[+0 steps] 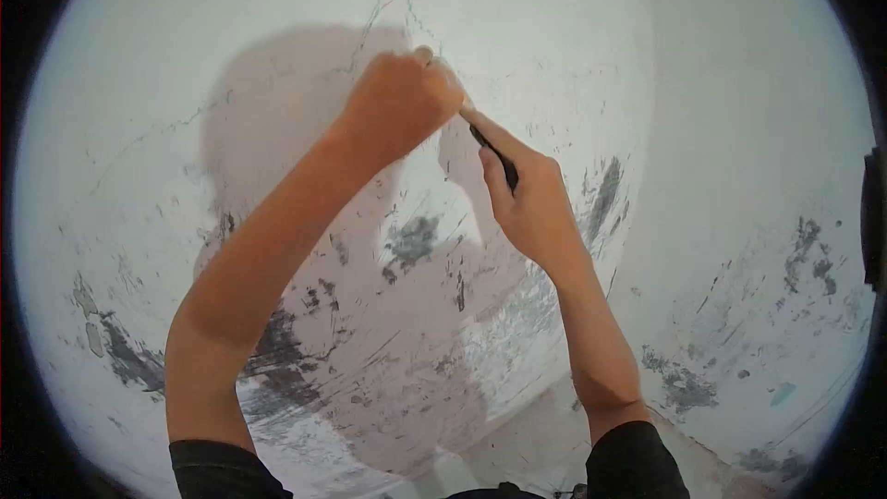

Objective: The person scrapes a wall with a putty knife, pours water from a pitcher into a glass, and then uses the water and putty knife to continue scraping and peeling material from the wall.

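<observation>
My left hand point(402, 97) is curled into a fist at the upper middle, near the wall, its fingers mostly turned away. A small pale rounded thing point(423, 54) shows at its top edge. My right hand point(528, 189) is wrapped round the black handle point(494, 157) of a tool, just right of and below the left one. The tool slants up and left, and its far end is hidden at my left hand. What the left fingers hold, if anything, cannot be made out.
A white wall point(120, 166) fills the view, with dark scuffs, scraped patches and thin cracks. A corner runs down at the right to a second scuffed wall point(739, 129). My shadow falls across the wall, and a strip of floor point(527, 439) shows below.
</observation>
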A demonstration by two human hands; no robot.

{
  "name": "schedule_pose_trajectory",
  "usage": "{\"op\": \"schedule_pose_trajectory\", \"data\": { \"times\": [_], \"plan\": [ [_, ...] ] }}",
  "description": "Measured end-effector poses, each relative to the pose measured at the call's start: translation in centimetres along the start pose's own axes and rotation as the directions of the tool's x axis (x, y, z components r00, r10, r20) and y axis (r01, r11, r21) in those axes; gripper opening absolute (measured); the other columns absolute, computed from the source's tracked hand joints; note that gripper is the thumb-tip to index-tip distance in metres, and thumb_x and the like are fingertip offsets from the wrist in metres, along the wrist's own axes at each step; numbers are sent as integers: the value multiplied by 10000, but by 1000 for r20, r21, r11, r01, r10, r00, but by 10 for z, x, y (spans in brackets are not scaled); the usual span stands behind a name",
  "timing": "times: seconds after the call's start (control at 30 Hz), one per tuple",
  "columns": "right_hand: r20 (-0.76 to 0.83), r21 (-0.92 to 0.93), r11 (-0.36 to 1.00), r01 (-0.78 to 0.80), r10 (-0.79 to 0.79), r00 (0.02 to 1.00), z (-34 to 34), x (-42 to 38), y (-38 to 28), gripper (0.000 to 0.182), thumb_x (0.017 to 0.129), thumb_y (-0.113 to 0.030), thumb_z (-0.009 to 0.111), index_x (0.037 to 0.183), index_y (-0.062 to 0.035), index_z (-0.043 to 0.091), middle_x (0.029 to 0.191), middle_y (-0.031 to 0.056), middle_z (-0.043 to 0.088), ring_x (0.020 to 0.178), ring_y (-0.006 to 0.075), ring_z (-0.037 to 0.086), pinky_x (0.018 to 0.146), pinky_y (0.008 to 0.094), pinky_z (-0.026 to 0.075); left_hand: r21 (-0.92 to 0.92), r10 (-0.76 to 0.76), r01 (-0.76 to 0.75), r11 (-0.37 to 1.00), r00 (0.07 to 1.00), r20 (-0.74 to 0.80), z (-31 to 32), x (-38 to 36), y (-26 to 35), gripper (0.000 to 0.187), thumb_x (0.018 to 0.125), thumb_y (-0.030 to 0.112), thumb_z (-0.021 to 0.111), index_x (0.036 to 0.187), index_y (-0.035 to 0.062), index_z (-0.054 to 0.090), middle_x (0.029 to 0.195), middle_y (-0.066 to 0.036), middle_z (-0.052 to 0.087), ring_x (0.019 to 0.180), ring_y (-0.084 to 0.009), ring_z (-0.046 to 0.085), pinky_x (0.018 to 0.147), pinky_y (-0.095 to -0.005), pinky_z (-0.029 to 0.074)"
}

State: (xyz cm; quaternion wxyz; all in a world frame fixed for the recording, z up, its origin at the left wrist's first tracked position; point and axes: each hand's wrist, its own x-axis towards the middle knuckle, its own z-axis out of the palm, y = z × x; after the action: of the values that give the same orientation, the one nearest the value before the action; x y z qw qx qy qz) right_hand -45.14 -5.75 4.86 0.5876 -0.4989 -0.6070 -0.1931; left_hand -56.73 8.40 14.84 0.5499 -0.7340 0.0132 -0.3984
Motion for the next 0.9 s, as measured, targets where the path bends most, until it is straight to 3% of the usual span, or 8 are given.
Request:
{"op": "schedule_pose_trajectory", "data": {
  "times": [0.03,0.27,0.33,0.4,0.57,0.63,0.77,0.9],
  "plan": [
    [33,25,1000,-18,17,999,-4,1,-4,467,975,-38,530,1428,-151,549,748,252,620,604,383,590,628,424,486,29,19,-17,999,996,-90,0,1,0,123,641,33,720,648,75,605,663,-53,600,754,-171,663,530,-288,540],
    [13,-9,1000,16,-16,1000,6,5,-4,481,972,-10,517,1441,-119,534,797,229,639,657,376,617,648,433,494,70,8,-8,997,1000,2,-4,3,-11,78,692,34,719,703,61,647,712,-43,639,805,-160,676,541,-281,553],
    [43,-16,1000,4,-3,999,6,8,-3,476,971,-9,514,1437,-108,534,799,225,640,659,375,616,648,438,492,73,-50,49,996,999,14,3,-2,-11,291,774,47,667,1059,43,729,1029,-29,699,996,-184,675,653,-296,603],
    [-20,-8,999,48,-48,999,15,11,1,476,971,-17,522,1432,-130,543,756,222,625,640,372,609,642,434,487,69,-61,59,996,998,34,8,-2,-10,285,781,48,665,1059,48,728,1028,-21,697,993,-182,674,643,-294,602],
    [54,-38,999,16,-14,998,1,18,0,474,974,-32,524,1425,-176,562,733,210,624,633,352,615,633,428,483,106,-104,97,990,992,65,-1,-2,-8,262,790,58,675,1046,64,733,1036,1,705,1011,-166,675,619,-292,601],
    [12,-16,999,37,-37,999,3,18,1,463,993,-31,535,1435,-165,572,638,104,472,558,154,373,563,299,407,156,-117,91,984,979,168,-7,5,-13,244,794,57,678,1030,72,737,1066,10,721,1031,-149,676,617,-291,601],
    [87,39,998,-57,53,995,-6,16,-5,465,996,-36,534,1441,-167,567,629,121,473,554,154,372,562,304,403,119,-99,87,989,991,93,-3,0,-12,229,790,57,681,1011,78,739,1058,10,728,1018,-139,678,619,-288,598],
    [-30,-9,997,77,-78,997,4,14,-3,469,994,-35,528,1447,-152,557,643,143,537,530,165,397,553,307,411,98,-107,92,991,983,151,-7,3,-11,229,795,60,682,1015,83,739,1059,-3,733,1012,-138,684,648,-277,597]
  ]
}}
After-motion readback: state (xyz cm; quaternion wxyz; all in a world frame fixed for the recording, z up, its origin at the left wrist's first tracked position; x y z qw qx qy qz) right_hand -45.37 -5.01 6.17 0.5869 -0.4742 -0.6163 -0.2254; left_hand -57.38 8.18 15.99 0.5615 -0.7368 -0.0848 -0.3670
